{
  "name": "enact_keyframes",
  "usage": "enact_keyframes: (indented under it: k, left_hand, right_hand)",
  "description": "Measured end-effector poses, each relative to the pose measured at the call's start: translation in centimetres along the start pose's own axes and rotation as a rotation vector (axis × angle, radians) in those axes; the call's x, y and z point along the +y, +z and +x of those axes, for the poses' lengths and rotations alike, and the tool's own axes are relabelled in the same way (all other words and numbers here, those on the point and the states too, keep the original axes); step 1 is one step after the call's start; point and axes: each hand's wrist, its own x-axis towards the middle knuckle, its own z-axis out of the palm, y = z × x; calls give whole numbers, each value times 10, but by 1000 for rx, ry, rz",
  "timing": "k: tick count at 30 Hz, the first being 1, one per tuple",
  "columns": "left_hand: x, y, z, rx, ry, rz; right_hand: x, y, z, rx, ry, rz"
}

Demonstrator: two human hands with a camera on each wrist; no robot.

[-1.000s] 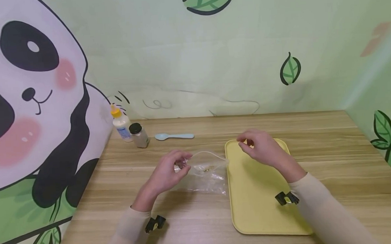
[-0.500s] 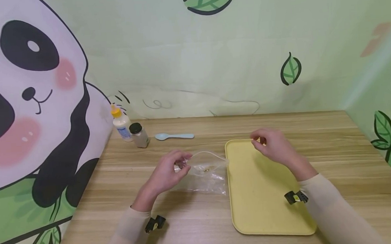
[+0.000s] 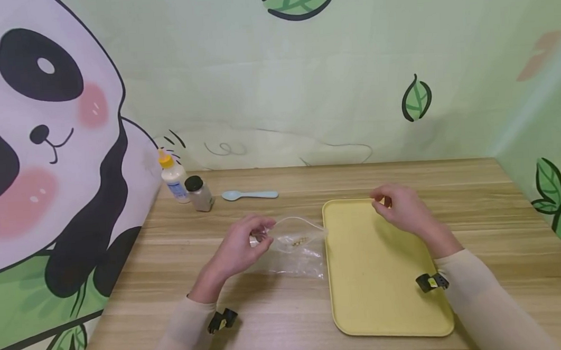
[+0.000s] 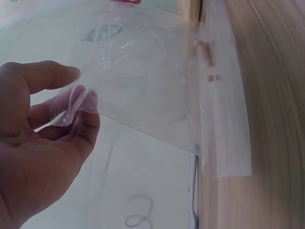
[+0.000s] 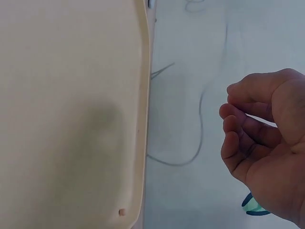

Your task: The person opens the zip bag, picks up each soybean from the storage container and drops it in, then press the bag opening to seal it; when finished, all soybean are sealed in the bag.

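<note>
My left hand [image 3: 241, 246] grips one top corner of a clear zip-lock bag [image 3: 290, 261], whose mouth gapes in a loop. Several small tan pieces [image 3: 300, 241] lie inside the bag, and they show blurred near its bottom in the left wrist view. The bag's other top corner touches the left rim of a yellow tray [image 3: 372, 292]. Above the tray's far part hovers my right hand [image 3: 401, 205], its fingers loosely bent with nothing visible between them. One small tan piece [image 5: 122, 212] lies in a corner of the tray in the right wrist view.
A white squeeze bottle [image 3: 174, 180] with a yellow cap stands at the back left. Beside it are a black-lidded jar [image 3: 200, 196] and a light-blue spoon [image 3: 250, 195]. A printed backdrop [image 3: 276, 90] rises behind the wooden table [image 3: 279, 323].
My right hand has moved to the right over the tray, slowing in the last half second. My left hand and the bag have stayed in place.
</note>
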Motion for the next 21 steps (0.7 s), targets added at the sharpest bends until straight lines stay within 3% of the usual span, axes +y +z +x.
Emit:
enact_keyframes:
  k: [10, 21]
  left_hand:
    - [0, 0, 1, -2, -7, 15]
    - [0, -1, 0, -1, -13, 14]
  right_hand:
    - [18, 1, -8, -56, 84, -16]
    - [36, 3, -13, -80, 115, -45]
